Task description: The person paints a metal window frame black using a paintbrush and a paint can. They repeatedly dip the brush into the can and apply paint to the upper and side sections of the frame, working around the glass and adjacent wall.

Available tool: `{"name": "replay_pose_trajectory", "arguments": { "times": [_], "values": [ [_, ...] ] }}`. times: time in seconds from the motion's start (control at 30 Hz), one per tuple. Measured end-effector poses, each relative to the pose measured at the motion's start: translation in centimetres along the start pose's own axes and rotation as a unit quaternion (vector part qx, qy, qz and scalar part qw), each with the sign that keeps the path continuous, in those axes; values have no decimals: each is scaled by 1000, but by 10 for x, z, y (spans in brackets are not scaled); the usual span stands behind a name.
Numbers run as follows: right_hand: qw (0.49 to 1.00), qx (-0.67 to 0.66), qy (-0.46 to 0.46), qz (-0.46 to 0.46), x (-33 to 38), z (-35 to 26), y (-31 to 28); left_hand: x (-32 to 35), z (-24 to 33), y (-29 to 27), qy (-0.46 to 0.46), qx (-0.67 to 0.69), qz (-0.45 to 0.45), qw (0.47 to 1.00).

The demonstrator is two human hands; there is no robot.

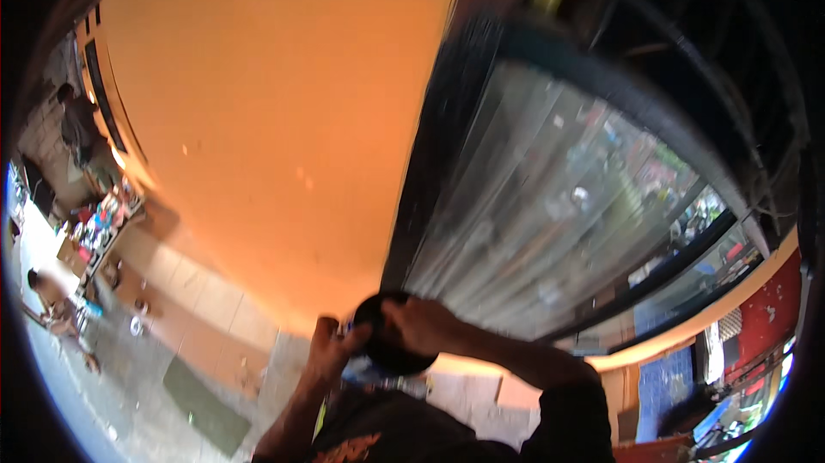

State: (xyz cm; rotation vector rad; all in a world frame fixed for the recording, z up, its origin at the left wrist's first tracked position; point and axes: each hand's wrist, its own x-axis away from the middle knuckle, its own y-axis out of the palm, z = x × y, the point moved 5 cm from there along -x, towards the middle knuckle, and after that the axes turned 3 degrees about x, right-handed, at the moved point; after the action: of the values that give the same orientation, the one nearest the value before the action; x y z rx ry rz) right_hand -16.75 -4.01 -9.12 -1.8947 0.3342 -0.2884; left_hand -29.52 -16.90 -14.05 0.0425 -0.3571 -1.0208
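Fingers of the left hand (329,353) are curled at the left edge of a round black object (402,358) and appear to grip its rim. Fingers of the right hand (423,325) overlap its upper edge, bent inward; whether they grip or only press cannot be determined. The object is in front of the dark shirt (404,420), near the lower end of the dark window frame (434,162) beside the orange wall (275,136). The 2 hands apparently carry the full load.

Possible faults:

1. Drop to the floor (142,394). Cause: left grip loosened while the right fingers only press.
2. Tilt toward the right edge. Cause: uneven pressure from the 2 hands.
3. Rim contact with the window frame or wall. Cause: forward reach; clearance cannot be judged.
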Motion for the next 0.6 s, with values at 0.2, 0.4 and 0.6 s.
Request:
{"name": "replay_pose_trajectory", "arguments": {
  "times": [0.2,0.4,0.6],
  "values": [
    [992,85,-21,93,17,-6,-35,-14,1,5,-35,44,10,998],
    [921,-304,157,188,45,28,-66,-14,15,7,-63,39,-6,997],
    [698,-627,231,257,86,51,-54,-15,43,9,-38,70,-53,995]
  ]
}}
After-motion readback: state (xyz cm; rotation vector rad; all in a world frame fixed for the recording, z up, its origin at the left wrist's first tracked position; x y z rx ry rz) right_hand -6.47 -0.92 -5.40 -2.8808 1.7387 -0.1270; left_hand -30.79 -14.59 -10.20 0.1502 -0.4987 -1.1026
